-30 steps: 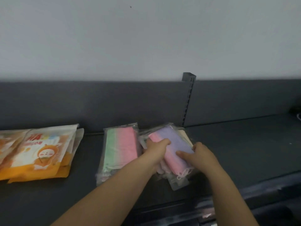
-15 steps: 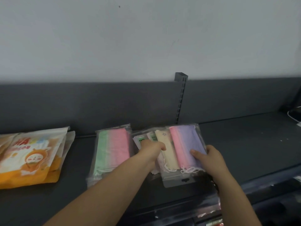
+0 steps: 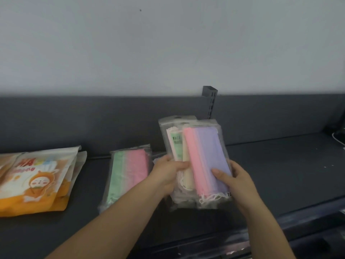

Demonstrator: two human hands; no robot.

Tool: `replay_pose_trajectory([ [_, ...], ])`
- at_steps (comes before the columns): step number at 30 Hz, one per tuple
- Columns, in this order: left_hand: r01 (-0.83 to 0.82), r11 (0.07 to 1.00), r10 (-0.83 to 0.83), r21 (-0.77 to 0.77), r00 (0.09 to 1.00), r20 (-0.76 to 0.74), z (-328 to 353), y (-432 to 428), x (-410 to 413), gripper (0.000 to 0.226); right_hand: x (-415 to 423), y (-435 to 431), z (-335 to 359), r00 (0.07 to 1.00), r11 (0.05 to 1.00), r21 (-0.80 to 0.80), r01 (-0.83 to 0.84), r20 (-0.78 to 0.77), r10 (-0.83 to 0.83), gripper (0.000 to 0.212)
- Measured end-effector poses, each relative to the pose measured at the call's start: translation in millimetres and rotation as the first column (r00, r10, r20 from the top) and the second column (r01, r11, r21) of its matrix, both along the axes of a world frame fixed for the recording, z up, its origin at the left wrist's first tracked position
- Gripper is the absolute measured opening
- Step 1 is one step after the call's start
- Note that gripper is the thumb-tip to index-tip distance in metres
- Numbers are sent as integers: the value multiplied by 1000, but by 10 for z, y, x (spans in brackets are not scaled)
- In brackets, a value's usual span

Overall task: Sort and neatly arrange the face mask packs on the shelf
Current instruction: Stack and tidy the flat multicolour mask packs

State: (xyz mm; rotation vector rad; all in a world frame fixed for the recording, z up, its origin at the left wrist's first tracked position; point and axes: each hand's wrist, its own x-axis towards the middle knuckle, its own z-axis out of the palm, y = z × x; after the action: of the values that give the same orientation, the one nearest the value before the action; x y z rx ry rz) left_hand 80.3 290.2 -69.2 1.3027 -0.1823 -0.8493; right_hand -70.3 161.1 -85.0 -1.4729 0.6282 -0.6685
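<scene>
Both hands hold a fanned bundle of clear-plastic face mask packs (image 3: 197,161) lifted off the dark grey shelf (image 3: 280,165), just right of the frame's centre. The bundle stands nearly upright, its long axis running from 6 to 12 o'clock with a slight lean toward 11, the hang-hole tabs at the top and the white ear loops bunched at the bottom edge. The front pack shows a pink-to-lilac mask; behind it, toward 9 o'clock, a cream one and a green-labelled one peek out. The left hand (image 3: 168,174) grips the bundle's left edge, thumb across the front; the right hand (image 3: 237,178) clasps the right edge, thumb pressed flat on the lilac face. At 9 o'clock from the bundle, a green-and-pink mask pack (image 3: 128,172) lies flat on the shelf, its long axis running front to back, its near end partly covered by the left forearm. Farther toward 9 o'clock, well apart, an overlapping pile of orange-and-white cartoon pouches (image 3: 37,184) rests against the frame's left edge. The shelf surface toward 3 o'clock lies open up to a white cable (image 3: 338,140) at the far right. A slotted upright post (image 3: 211,103) rises from the back panel at 12 o'clock, just behind the bundle's top.
</scene>
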Motion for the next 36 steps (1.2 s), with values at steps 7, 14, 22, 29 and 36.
replay_pose_trajectory([
  [7, -1, 994, 9, -114, 998, 66, 350, 416, 248, 16, 263, 155, 123, 990, 997, 50, -56, 133, 49, 40],
  [14, -73, 991, 86, -112, 990, 112, 467, 980, 566, 20, 512, 316, 149, 966, 977, 189, -104, 251, 54, 82],
  [22, -219, 966, 194, 134, 964, 182, 250, 1490, 819, 9, 643, 379, 176, 951, 952, 300, -61, 308, -36, 44],
  [29, -182, 944, 93, 275, 947, 309, -39, 1421, 722, 11, 936, 739, 185, 962, 942, 273, -197, 241, 132, 44],
  [36, -295, 940, 303, 171, 953, -23, -29, 1346, 725, 47, 1268, 1033, -79, 982, 979, 116, -167, -72, 176, 33],
])
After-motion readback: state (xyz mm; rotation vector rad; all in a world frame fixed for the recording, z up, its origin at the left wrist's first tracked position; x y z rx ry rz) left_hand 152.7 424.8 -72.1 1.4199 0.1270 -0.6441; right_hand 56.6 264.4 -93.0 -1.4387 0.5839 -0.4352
